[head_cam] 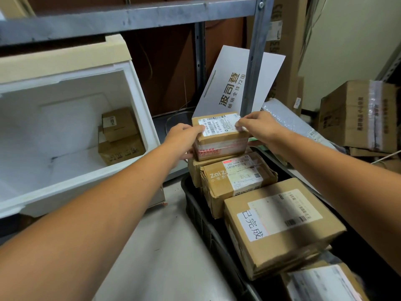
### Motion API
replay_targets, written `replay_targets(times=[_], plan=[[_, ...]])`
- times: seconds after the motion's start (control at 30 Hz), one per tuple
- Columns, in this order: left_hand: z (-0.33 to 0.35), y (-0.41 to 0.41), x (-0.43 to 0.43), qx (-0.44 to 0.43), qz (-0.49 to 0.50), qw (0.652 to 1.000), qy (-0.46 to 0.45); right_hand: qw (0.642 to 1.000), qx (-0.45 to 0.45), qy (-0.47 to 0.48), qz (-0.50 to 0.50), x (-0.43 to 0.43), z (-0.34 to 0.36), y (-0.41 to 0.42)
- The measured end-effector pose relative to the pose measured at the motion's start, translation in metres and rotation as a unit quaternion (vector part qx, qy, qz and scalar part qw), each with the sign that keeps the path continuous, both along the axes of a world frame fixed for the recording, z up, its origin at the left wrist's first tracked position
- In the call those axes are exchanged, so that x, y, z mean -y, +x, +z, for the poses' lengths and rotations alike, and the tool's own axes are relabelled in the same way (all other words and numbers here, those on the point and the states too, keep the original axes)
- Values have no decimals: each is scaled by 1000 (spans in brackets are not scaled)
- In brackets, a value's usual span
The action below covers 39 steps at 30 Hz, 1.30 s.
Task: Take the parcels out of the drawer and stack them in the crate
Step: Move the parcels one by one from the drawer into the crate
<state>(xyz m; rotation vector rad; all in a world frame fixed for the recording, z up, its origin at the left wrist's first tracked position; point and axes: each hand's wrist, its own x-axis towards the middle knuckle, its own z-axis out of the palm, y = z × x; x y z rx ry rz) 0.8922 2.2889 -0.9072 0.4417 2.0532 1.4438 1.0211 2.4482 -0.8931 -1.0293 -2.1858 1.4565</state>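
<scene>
2 hands (183,136) (259,124) grip cardboard parcel (219,141).

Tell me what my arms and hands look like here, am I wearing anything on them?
The left hand and right hand are bare: no gloves, rings or watch show. Both forearms are bare too; no sleeve reaches into view.

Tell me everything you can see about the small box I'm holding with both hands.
The small box is brown cardboard, upright, with a white barcode label on top and red-printed tape across its front. The left hand grips its left side; the right hand pinches its top right edge. It is at the far end of the black crate, over a lower parcel; whether it rests on that is unclear.
</scene>
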Motion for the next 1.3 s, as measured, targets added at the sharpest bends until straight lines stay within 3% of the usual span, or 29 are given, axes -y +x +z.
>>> replay_targets(times=[0.13, 0.3, 0.43, 0.5, 0.73, 0.9, 1.3], plan=[[7, 5, 4, -11, -3, 1000, -15, 999, 19, 28, 3, 0, 3, 1], [15, 3, 15, -127, 11, 990, -61, 979, 83, 187, 2, 2, 15, 2], [27, -3, 41, -308, -50, 935, -168, 928, 166, 331, 49, 16, 33, 9], [34, -5, 58, -351, -80, 909, -213, 904, 191, 375, 76, 30, 41, 10], [50, -11, 142, -395, -115, 857, -310, 897, 197, 365, 151, 103, 55, 3], [58, -23, 210, -401, -90, 838, -360, 887, 197, 371, 191, 167, 48, -17], [42, -86, 324, -384, -31, 838, -386, 870, 155, 391, 259, 264, 20, -95]])
